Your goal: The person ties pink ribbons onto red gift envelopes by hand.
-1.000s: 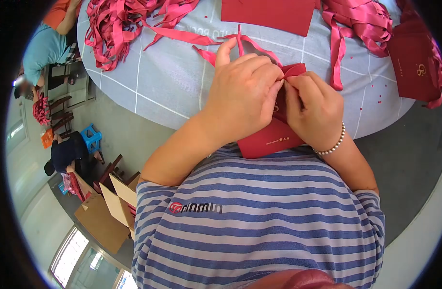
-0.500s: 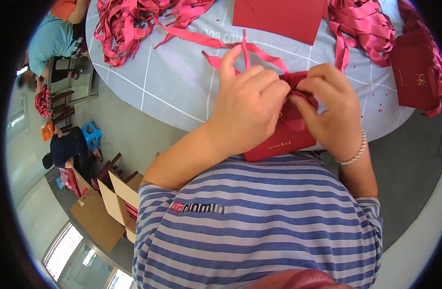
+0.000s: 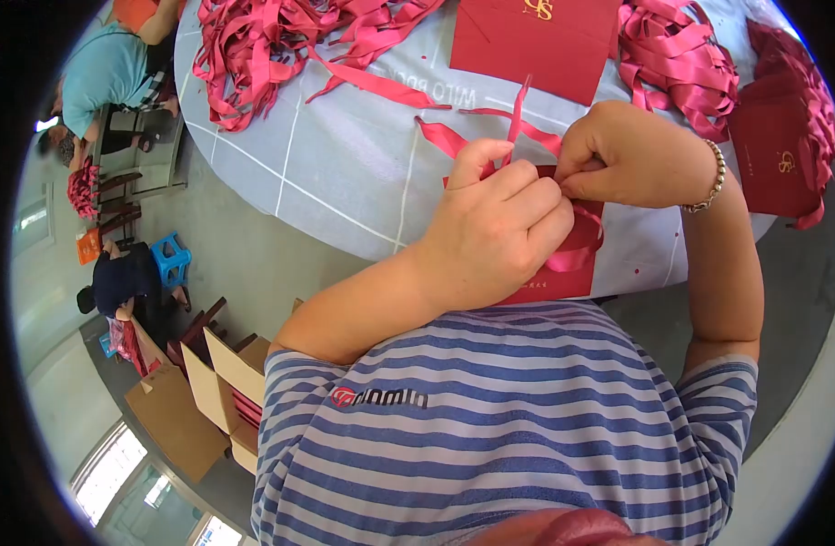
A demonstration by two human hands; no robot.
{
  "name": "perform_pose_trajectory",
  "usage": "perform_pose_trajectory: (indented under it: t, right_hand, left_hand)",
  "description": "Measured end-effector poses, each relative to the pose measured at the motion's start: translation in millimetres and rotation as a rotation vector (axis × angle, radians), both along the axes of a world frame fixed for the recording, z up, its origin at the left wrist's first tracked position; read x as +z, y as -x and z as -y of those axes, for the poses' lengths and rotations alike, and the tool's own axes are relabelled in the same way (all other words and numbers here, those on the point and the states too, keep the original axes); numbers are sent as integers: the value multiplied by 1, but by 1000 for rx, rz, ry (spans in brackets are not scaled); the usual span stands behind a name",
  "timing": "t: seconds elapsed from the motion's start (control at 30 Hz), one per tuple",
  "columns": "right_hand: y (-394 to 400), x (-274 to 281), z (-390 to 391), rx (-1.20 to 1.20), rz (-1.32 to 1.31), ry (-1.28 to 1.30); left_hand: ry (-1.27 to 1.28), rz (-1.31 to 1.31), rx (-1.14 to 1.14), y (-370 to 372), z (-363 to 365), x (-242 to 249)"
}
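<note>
A red paper gift bag (image 3: 549, 289) with small printed lettering lies at the table's near edge, partly covered by my hands. A pink-red ribbon (image 3: 572, 259) loops over its face. My left hand (image 3: 504, 218) rests over the bag, fingers curled onto the ribbon by the bag's upper part and the little finger raised. My right hand (image 3: 631, 159), with a beaded bracelet at the wrist, pinches the ribbon close to the left fingertips. The exact grip point is hidden by the fingers. Loose ribbon ends (image 3: 445, 136) stick out beyond my left hand.
Ribbon heaps lie at the back left (image 3: 245, 64) and back right (image 3: 677, 68). Between them is another red bag (image 3: 536, 45); at the far right, a stack of ribboned bags (image 3: 777, 136). Cardboard boxes (image 3: 176, 423), a blue stool (image 3: 170, 261) and other people are at left.
My right hand has shifted up and turned, its forearm swinging outward, still pinching at the ribbon. My left hand has moved slightly right and down. The view has shifted a little.
</note>
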State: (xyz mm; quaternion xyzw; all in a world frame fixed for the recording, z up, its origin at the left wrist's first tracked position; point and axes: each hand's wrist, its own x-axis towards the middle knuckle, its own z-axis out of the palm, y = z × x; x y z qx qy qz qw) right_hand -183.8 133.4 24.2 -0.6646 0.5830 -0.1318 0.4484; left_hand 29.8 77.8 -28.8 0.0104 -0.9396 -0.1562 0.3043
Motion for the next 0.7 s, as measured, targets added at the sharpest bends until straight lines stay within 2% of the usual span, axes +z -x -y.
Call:
perform_pose_trajectory:
  t: [0.07, 0.13, 0.17, 0.23, 0.27, 0.3, 0.37, 0.43, 0.53, 0.6, 0.67, 0.7]
  right_hand:
    - [-3, -4, 2, 35, -3, -89]
    - [-7, -24, -7, -168, 120, 190]
    - [-6, -30, -7, -318, 100, 238]
    - [-2, -30, 2, -548, 269, 282]
    - [-2, -22, 1, -598, 420, 130]
    - [-6, -16, 2, -598, 419, 130]
    - [-18, -10, 4, -641, 576, -100]
    - [-22, -15, 8, -690, 555, -116]
    - [-17, -35, 15, -628, 585, -143]
    - [-15, -40, 15, -572, 696, -59]
    - [-14, -39, 19, -702, 433, 111]
    - [0, -53, 25, -718, 550, 181]
  left_hand:
    - [-58, -4, -18, -1, 1, -1]
    - [-86, 13, -34, -2, 4, -1]
    - [-115, 34, -55, -2, 4, 0]
    - [-117, 33, -60, -1, 3, 0]
    - [-117, 30, -71, 1, 3, 0]
    - [-116, 29, -71, 3, 2, -1]
    - [-96, -11, -31, 5, 1, -3]
    - [-99, -2, -35, 6, 0, -3]
    - [-141, 35, -47, 3, 3, -2]
    - [-179, 65, -66, 3, 4, -2]
    - [-334, 74, -108, 4, 3, -1]
    - [-338, 79, -116, 4, 2, 1]
